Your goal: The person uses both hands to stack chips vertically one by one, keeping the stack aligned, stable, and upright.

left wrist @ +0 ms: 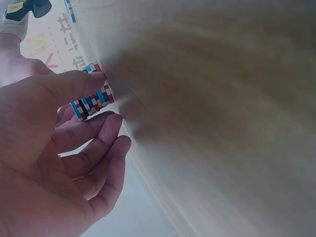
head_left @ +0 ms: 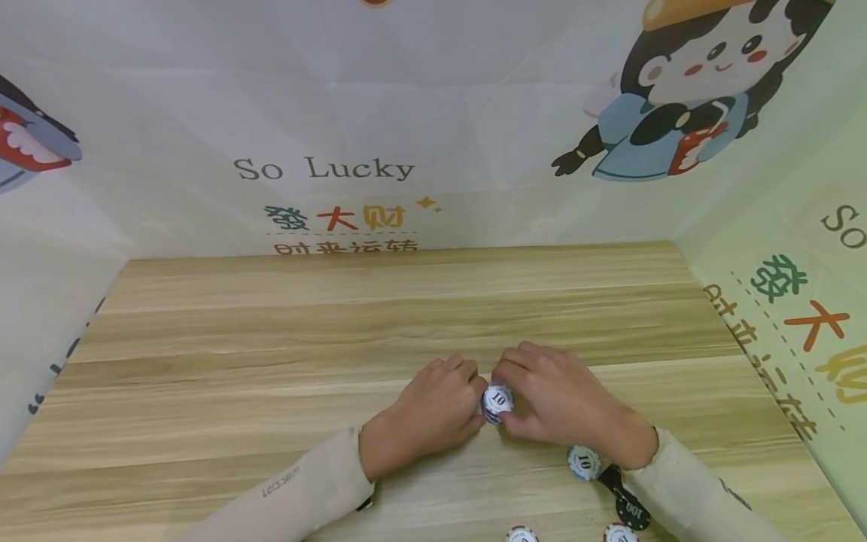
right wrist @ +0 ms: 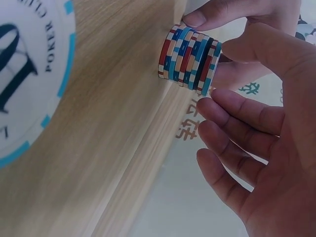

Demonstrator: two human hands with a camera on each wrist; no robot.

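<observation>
The left grip point(head_left: 430, 403) is pinching the chip stack point(head_left: 497, 400) from one side; the right grip point(head_left: 552, 395) is pinching its top end between thumb and forefinger, other fingers loosely bent. The stack is standing on the wood-grained bench point(head_left: 325, 324), its round chips showing blocky red, blue and white edges. A blue-edged white chip point(head_left: 584, 462) is lying beside the right wrist.

The desk point(head_left: 271, 331) is wood-grained, its stripes running along the far edge. A chip stack point(head_left: 497, 403) stands nearer the right edge than the left. Farther from the far edge lie a blue-rimmed 10 chip point(head_left: 584, 462), a black 100 chip point(head_left: 633, 514) and two partly seen white-faced chips point(head_left: 620, 534).
</observation>
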